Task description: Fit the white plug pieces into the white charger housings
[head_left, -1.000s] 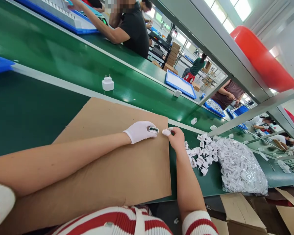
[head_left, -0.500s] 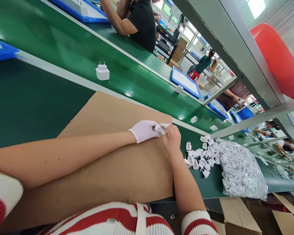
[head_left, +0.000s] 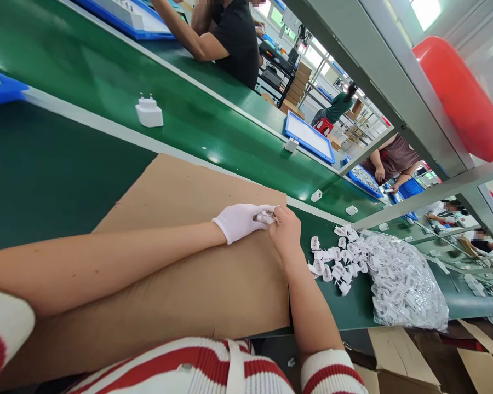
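My left hand (head_left: 239,220), in a white glove, is closed round a small white charger part (head_left: 266,217) over the brown cardboard sheet (head_left: 189,262). My bare right hand (head_left: 286,232) meets it from the right, fingers pinched on the same part. The two hands touch at the fingertips. Just right of them a heap of loose white plug parts (head_left: 337,261) lies on the green table, beside a clear plastic bag (head_left: 402,284) full of more.
A finished white charger (head_left: 149,112) rides the green conveyor belt (head_left: 107,76), with smaller white parts (head_left: 316,195) further along. Blue trays (head_left: 310,138) sit across the belt, where a person in black (head_left: 230,38) works. Open cardboard boxes (head_left: 414,361) stand at lower right.
My right hand moved left and joined my left hand on the white part; a second earlier they were apart. The charger on the belt has travelled left.
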`<state>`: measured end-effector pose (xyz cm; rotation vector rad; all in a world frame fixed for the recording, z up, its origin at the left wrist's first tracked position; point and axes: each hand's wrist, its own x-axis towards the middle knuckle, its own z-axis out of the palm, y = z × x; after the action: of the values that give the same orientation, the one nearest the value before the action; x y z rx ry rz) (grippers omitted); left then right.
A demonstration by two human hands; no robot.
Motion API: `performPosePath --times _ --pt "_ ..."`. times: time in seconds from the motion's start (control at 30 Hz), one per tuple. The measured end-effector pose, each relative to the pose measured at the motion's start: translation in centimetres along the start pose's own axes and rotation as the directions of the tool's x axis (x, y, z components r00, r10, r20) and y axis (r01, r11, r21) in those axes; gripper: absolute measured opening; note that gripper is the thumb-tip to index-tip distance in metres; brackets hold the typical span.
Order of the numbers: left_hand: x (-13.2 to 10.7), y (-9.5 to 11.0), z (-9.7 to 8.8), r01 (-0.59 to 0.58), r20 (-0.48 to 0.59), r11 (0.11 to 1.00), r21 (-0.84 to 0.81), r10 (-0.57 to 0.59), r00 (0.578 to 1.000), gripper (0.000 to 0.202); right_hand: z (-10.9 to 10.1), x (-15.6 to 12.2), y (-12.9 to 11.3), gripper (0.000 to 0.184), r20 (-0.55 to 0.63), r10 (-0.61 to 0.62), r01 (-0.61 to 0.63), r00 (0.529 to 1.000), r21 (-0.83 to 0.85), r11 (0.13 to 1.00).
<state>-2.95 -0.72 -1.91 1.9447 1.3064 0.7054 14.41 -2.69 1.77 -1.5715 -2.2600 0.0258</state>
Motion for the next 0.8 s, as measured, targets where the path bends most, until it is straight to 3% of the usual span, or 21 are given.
performPosePath --times 0.13,0.2,0.3,0.37,0.4,0.43,0.5,0.57,0.63,0.7,0.8 --pt "-0.7 0.9 -0.6 0.025 0.029 0.957 0.289 -0.034 0.999 0.041 0.3 -0.3 -0.9 0.023 0.032 0.104 -0.105 0.994 0.026 0.994" --pt "-0.7 1.1 -0.8 0.043 0.029 0.943 0.331 -0.056 0.998 0.043 0.4 -0.2 -1.1 0.028 0.053 0.142 -0.147 0.988 0.099 0.984" --pt "0.6 1.0 -1.6 0.027 0.113 0.943 0.332 -0.068 0.991 0.039 -0.6 -0.2 -0.3 0.046 0.101 0.178 -0.200 0.979 0.290 0.936" --pt "2.3 0.6 -2.8 0.017 0.122 0.949 0.316 -0.059 0.991 0.034 -2.5 -0.6 1.3 0.057 0.109 0.253 -0.273 0.961 0.243 0.931" --pt "3.4 0.2 -3.5 0.036 0.082 0.951 0.308 -0.064 0.995 0.032 -3.6 -0.9 2.4 0.056 0.091 0.324 -0.333 0.942 0.110 0.937" --pt "4.6 -0.2 -4.5 0.075 0.009 0.951 0.301 -0.082 0.997 0.031 -4.7 -1.2 3.5 0.053 0.079 0.422 -0.417 0.903 -0.072 0.906" --pt "7.1 -1.3 -6.6 0.190 -0.158 0.941 0.279 -0.150 0.976 0.032 -6.5 -1.7 5.9 0.046 0.117 0.619 -0.556 0.776 -0.336 0.760" --pt "9.3 -2.6 -8.8 0.309 -0.286 0.916 0.255 -0.234 0.929 0.039 -7.4 -1.9 7.7 0.034 0.219 0.725 -0.592 0.653 -0.449 0.669" --pt "10.9 -3.9 -10.5 0.399 -0.348 0.886 0.237 -0.306 0.886 0.045 -7.4 -1.9 8.8 0.026 0.304 0.736 -0.580 0.605 -0.466 0.668" --pt "11.8 -4.9 -11.6 0.461 -0.348 0.855 0.237 -0.368 0.862 0.047 -6.8 -1.7 9.1 0.026 0.313 0.704 -0.559 0.637 -0.442 0.702" --pt "11.8 -5.5 -12.2 0.519 -0.334 0.814 0.263 -0.428 0.840 0.054 -5.5 -1.3 8.7 0.032 0.249 0.608 -0.519 0.754 -0.341 0.784"
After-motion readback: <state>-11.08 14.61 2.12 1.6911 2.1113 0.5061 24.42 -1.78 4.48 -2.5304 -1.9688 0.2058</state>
